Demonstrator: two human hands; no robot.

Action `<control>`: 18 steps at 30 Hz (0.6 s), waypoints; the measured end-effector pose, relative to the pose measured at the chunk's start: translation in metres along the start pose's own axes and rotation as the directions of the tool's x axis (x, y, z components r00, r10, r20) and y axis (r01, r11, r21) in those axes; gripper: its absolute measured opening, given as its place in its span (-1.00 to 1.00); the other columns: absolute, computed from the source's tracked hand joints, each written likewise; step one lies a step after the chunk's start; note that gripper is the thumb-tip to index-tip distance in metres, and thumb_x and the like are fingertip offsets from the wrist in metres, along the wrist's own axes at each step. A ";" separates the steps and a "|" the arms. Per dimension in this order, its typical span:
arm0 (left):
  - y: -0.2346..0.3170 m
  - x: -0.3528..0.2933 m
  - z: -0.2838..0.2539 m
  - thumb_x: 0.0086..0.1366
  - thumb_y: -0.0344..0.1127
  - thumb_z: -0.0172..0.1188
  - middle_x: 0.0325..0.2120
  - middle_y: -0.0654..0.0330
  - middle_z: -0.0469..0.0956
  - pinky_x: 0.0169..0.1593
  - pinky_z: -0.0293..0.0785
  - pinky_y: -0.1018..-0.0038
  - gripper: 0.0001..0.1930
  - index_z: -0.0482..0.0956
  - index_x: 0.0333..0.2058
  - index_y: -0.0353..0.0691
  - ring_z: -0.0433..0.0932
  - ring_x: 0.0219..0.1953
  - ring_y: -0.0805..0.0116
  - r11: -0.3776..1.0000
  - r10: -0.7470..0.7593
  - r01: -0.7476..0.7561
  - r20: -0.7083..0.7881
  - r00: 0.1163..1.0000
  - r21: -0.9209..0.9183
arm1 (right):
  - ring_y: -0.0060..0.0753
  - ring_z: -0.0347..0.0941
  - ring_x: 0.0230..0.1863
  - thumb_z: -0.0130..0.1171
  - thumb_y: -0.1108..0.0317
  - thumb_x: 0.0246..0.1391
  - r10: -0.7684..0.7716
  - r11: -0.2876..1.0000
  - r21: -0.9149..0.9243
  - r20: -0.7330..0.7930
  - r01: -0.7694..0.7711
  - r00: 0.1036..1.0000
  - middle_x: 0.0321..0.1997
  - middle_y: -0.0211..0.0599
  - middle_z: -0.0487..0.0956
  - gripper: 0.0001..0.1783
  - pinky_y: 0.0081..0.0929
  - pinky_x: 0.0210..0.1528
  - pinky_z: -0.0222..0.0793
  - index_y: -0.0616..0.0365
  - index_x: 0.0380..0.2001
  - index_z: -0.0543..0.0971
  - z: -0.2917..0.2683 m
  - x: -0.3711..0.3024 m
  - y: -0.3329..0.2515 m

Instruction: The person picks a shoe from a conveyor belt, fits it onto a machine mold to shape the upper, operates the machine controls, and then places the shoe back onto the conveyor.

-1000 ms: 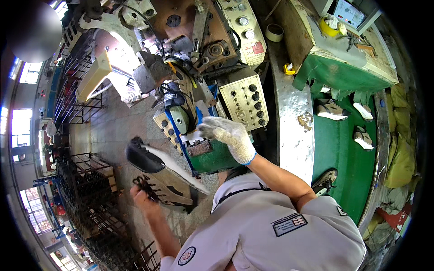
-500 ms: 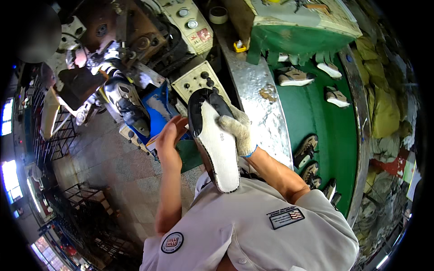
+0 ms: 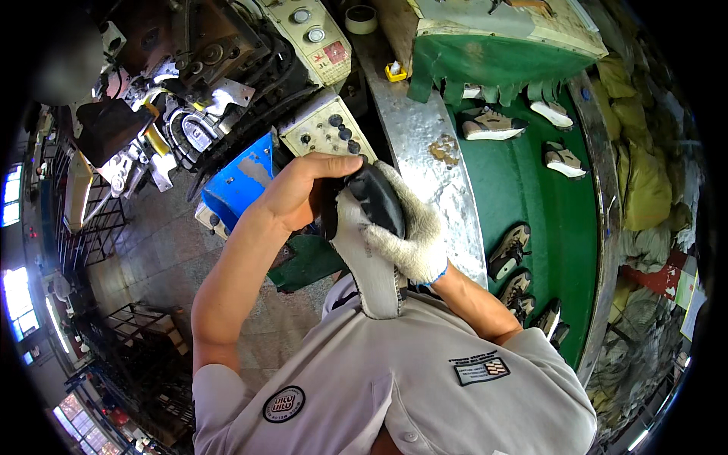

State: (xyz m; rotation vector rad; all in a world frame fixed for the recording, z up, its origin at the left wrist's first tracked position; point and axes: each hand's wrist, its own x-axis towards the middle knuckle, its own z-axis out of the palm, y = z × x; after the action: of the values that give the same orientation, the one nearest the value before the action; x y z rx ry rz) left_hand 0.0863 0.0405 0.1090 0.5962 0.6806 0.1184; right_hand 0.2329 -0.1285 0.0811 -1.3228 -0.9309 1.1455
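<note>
A shoe upper [image 3: 369, 277] is held in front of my chest, its pale sole side up and its black toe pointing away from me. My bare left hand [image 3: 315, 186] is closed around the toe's left side, its thumb lying across the toe tip. My right hand [image 3: 415, 236], in a whitish knit glove with a blue cuff edge, grips the right side, with the thumb on the pale underside. The heel end rests close against my shirt. Fingers under the shoe are hidden.
A machine with bare metal parts [image 3: 197, 133] stands at the far left, with a blue panel [image 3: 246, 178] and a knobbed control box [image 3: 326, 133] nearer. To the right, past a metal ledge [image 3: 432, 152], a green conveyor belt [image 3: 485, 182] carries several shoes [image 3: 509, 250].
My left hand has moved from beside the shoe upper onto its toe and closed there. The upper has tilted. Another shoe, seen at the machine before, no longer shows there.
</note>
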 end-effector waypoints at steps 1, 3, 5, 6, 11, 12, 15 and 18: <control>0.000 0.000 -0.001 0.31 -0.27 0.31 -0.19 0.13 0.66 0.00 0.57 0.34 -0.73 0.64 -0.12 -0.35 0.64 -0.15 0.31 0.999 0.006 -0.006 0.021 1.000 0.034 | -0.38 0.51 0.14 0.45 0.17 -0.02 -0.046 0.997 -0.053 0.030 0.047 0.998 0.10 -0.02 0.61 0.03 -0.43 0.23 0.37 0.39 0.41 0.18 -0.003 0.000 0.003; -0.005 0.000 -0.004 0.32 -0.28 0.30 -0.18 0.12 0.67 0.00 0.57 0.35 -0.71 0.65 -0.10 -0.38 0.64 -0.14 0.32 0.995 0.014 -0.020 0.063 0.998 0.098 | -0.36 0.48 0.20 0.51 0.11 -0.07 -0.009 1.000 -0.015 0.063 0.009 0.998 0.17 0.01 0.57 0.11 -0.41 0.27 0.33 0.39 0.42 0.15 -0.008 -0.002 0.005; -0.015 0.000 -0.005 0.35 -0.28 0.27 -0.15 0.14 0.66 0.03 0.53 0.43 -0.67 0.63 -0.04 -0.43 0.61 -0.11 0.40 0.987 0.072 -0.080 0.064 0.995 0.139 | -0.35 0.43 0.24 0.53 0.04 -0.08 -0.050 0.998 -0.043 0.095 0.054 0.994 0.22 0.01 0.52 0.17 -0.41 0.32 0.27 0.38 0.43 0.12 -0.013 -0.004 0.006; -0.016 -0.002 -0.002 0.36 -0.28 0.27 -0.15 0.15 0.66 0.04 0.52 0.45 -0.67 0.62 -0.04 -0.43 0.60 -0.11 0.41 0.983 0.084 -0.094 0.068 0.994 0.158 | -0.35 0.41 0.26 0.54 0.01 -0.09 -0.071 0.995 -0.057 0.111 0.077 0.991 0.25 0.01 0.50 0.20 -0.41 0.34 0.25 0.38 0.44 0.10 -0.016 -0.004 0.007; -0.023 -0.001 0.011 0.39 -0.25 0.24 -0.16 0.20 0.63 0.05 0.45 0.53 -0.63 0.59 0.01 -0.44 0.54 -0.10 0.50 0.931 0.179 -0.217 0.149 0.972 0.292 | -0.35 0.35 0.29 0.38 -0.03 0.10 0.045 0.940 0.329 0.152 -0.093 0.987 0.27 -0.06 0.46 0.07 -0.45 0.36 0.19 0.38 0.44 0.11 -0.030 0.011 0.006; -0.024 0.001 0.013 0.36 -0.19 0.25 -0.14 0.16 0.62 0.06 0.45 0.52 -0.58 0.58 0.01 -0.46 0.55 -0.09 0.46 0.893 0.220 -0.265 0.162 0.962 0.363 | -0.38 0.36 0.26 0.31 0.06 0.20 0.131 0.899 0.398 0.157 -0.184 0.979 0.26 -0.09 0.46 -0.07 -0.46 0.34 0.22 0.38 0.43 0.15 -0.033 0.016 -0.004; -0.023 0.002 0.020 0.31 -0.07 0.26 -0.11 0.09 0.61 0.09 0.44 0.51 -0.47 0.55 0.01 -0.48 0.57 -0.07 0.41 0.795 0.279 -0.340 0.195 0.940 0.503 | -0.42 0.38 0.23 0.29 0.17 0.22 0.167 0.939 0.284 0.109 -0.191 0.980 0.25 -0.13 0.48 -0.19 -0.46 0.31 0.26 0.37 0.39 0.24 -0.031 0.024 -0.024; -0.027 0.002 0.022 0.28 -0.13 0.28 -0.10 0.11 0.59 0.08 0.45 0.51 -0.46 0.51 0.05 -0.48 0.56 -0.09 0.44 0.821 0.275 -0.330 0.183 0.944 0.466 | -0.43 0.40 0.22 0.33 0.17 0.18 0.131 0.958 0.237 0.134 -0.160 0.982 0.22 -0.13 0.50 -0.18 -0.45 0.29 0.30 0.36 0.37 0.28 -0.035 0.023 -0.027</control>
State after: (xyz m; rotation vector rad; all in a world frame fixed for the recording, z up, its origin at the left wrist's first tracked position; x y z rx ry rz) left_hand 0.0994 0.0081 0.1062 1.1995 0.5031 0.2114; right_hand 0.2741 -0.1119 0.1026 -1.1446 -0.7537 1.4179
